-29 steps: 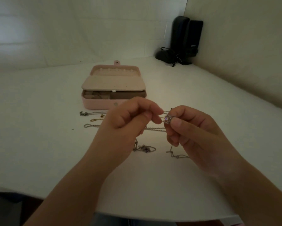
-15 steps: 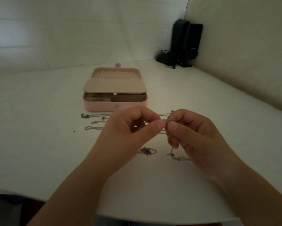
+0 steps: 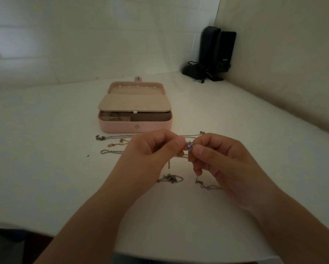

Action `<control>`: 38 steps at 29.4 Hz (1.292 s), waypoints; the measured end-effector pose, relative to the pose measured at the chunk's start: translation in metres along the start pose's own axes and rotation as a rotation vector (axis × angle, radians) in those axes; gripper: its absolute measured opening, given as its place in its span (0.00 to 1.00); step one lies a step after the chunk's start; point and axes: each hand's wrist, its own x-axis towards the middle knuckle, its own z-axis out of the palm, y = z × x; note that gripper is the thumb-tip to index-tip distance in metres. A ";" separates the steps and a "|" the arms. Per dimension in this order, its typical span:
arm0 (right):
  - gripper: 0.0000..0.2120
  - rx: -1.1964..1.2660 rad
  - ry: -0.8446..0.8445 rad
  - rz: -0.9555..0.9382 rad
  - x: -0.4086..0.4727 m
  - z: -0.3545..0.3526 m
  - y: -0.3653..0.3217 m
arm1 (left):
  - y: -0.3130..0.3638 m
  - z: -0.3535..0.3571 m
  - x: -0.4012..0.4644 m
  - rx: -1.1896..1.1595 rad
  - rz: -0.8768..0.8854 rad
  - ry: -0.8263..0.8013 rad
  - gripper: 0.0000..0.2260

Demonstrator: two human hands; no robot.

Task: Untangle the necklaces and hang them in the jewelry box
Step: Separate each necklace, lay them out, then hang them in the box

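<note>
Both hands are raised above the white table [image 3: 45, 168], fingertips meeting near the middle of the view. The left hand [image 3: 150, 151] has its fingers curled, thumb and forefinger closed together on the fine chain just left of the pendant [image 3: 189, 146] — a small silver piece with a purple stone. The right hand [image 3: 219, 159] pinches the pendant's right side between thumb and forefinger, the other fingers curled below. From the two hands the held necklace's chain hangs down to the table: one part lies in a tangled clump [image 3: 170, 178] below the left hand, another trails as a loose chain end [image 3: 207, 185] under the right hand. Whether clump and trailing end are one necklace or two, I cannot tell. Beyond the hands, three more pieces lie stretched across the table in rough rows just in front of the jewelry box [image 3: 135, 126]: a silver chain [image 3: 110, 137] nearest the box, a gold chain [image 3: 116, 143] next, and a twisted silver chain [image 3: 110, 151] nearest the hands; their right parts are hidden behind the hands. The box is pink, open, its lid laid back with a row of hooks [image 3: 137, 88] along the far inside edge — no chain visible on them — and an inner beige flap [image 3: 134, 105] over the compartments. Two black speakers [image 3: 217, 52] stand in the far right corner against the wall.
</note>
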 end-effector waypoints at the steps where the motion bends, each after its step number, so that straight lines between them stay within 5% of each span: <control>1: 0.05 -0.007 0.009 0.020 0.000 0.000 0.000 | 0.000 0.000 0.000 0.002 -0.013 0.012 0.13; 11: 0.08 -0.453 0.085 0.207 -0.002 -0.005 -0.007 | -0.002 -0.005 0.005 -0.420 -0.145 0.083 0.13; 14: 0.09 -0.737 0.076 0.114 -0.004 -0.006 -0.008 | -0.002 -0.006 0.004 -0.396 -0.130 0.075 0.15; 23: 0.17 -1.061 0.246 -0.081 -0.005 -0.015 0.001 | -0.002 -0.006 0.002 -0.385 -0.081 -0.018 0.19; 26: 0.10 -0.836 0.287 -0.178 -0.004 -0.011 -0.001 | -0.001 -0.005 0.001 -0.368 -0.059 -0.093 0.19; 29: 0.09 -0.590 0.065 -0.123 -0.003 -0.005 -0.003 | 0.000 -0.003 0.000 -0.341 -0.034 -0.170 0.19; 32: 0.11 -0.636 -0.077 -0.169 -0.002 -0.002 0.001 | 0.001 -0.002 -0.002 -0.332 -0.006 -0.219 0.18; 38: 0.05 -0.509 0.138 -0.192 0.000 -0.008 -0.001 | -0.001 -0.004 -0.001 -0.357 -0.019 -0.194 0.16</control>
